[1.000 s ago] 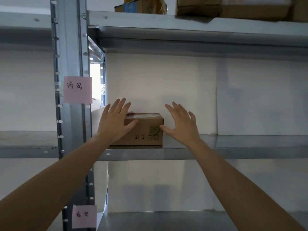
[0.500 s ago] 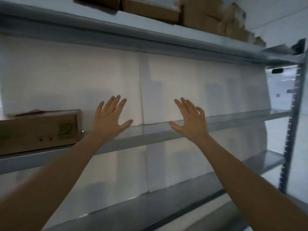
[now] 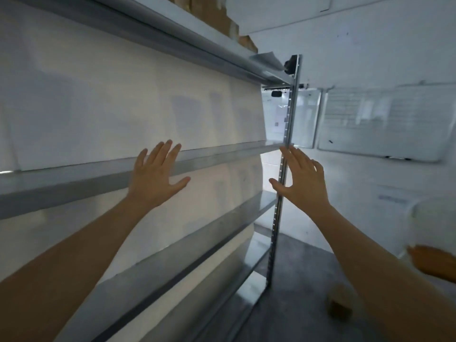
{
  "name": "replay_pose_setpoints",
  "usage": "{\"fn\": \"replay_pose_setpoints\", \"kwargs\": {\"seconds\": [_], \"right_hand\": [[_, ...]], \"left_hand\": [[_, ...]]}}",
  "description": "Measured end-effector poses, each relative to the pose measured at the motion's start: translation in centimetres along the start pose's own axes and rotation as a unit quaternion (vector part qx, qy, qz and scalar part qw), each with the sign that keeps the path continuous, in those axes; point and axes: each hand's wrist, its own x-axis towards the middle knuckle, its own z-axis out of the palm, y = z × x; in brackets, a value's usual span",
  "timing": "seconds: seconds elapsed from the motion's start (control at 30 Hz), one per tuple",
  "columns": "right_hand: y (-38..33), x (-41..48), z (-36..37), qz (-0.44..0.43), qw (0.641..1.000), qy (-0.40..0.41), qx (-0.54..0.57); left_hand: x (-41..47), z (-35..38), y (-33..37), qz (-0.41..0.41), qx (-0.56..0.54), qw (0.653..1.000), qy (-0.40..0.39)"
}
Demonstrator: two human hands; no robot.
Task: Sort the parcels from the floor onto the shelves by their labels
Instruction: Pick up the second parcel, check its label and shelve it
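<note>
On the floor, a blurred parcel (image 3: 339, 304) defies reading.

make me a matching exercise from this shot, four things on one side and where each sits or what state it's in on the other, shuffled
Things:
1. left hand
2. right hand
3. cardboard boxes
4. whiteboard

Places or states:
A. up on the top shelf
B. hung on the wall at the far right
C. open and empty, in front of the middle shelf
D. open and empty, in front of the rack's upright post

Pairs: 1-C, 2-D, 3-A, 4-B
</note>
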Motion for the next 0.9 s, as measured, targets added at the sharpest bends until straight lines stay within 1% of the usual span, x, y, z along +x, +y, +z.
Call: {"fn": "replay_pose_setpoints", "kwargs": {"seconds": [0.13,0.37,0.5,0.67,0.9], "right_hand": [[6.7,-1.0,0.4,0.049,0.997,-0.018,-0.049],[16.2,-1.0,3.3,0.097,0.989,-0.044,-0.107],[22.4,1.4,5.8,0.114,0.980,-0.053,-0.152],[30.3,2.9,7.9,0.178,0.964,-0.060,-0.190],[41.5,2.3,11.6,0.263,0.938,-0.054,-0.219]], "left_hand": [[3.6,6.0,5.3,0.052,-0.058,0.997,-0.008],[10.0,18.0,15.5,0.126,-0.132,0.983,-0.026],[15.9,25.0,21.4,0.154,-0.176,0.972,-0.038],[22.7,32.0,28.6,0.176,-0.220,0.959,-0.031],[26.8,41.5,39.6,0.215,-0.262,0.939,-0.057]]}}
